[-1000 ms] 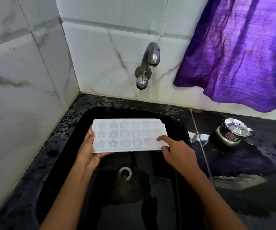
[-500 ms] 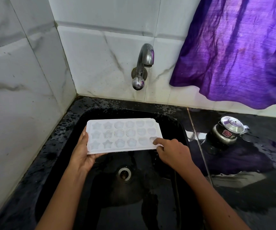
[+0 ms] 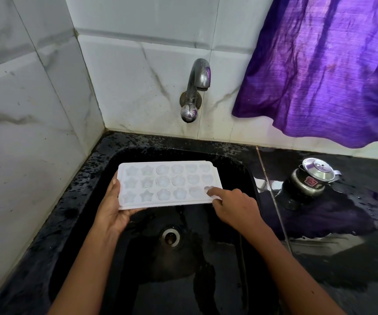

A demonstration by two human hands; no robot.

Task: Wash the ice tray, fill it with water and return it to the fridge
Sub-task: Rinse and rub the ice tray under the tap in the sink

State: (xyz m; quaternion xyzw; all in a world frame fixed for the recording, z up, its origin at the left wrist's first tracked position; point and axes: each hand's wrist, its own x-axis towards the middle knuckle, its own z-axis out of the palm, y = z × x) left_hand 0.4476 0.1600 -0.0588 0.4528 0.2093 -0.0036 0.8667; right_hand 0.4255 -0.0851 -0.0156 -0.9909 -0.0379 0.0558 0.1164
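**Ice tray (image 3: 167, 183) held over the sink (image 3: 138, 153)**

Of the right hand (image 3: 235, 208) fingers, the index tip (image 3: 213, 192) presses a heart-shaped cell at the tray's 4 o'clock corner, the thumb pinching the near edge. The left hand (image 3: 113, 212) grips the 8 o'clock corner; its fingers are hidden underneath. The matte white plastic ice tray, moulded with stars, flowers and hearts, sits level above the glossy black sink, with the steel tap (image 3: 195, 92) at 12 o'clock.
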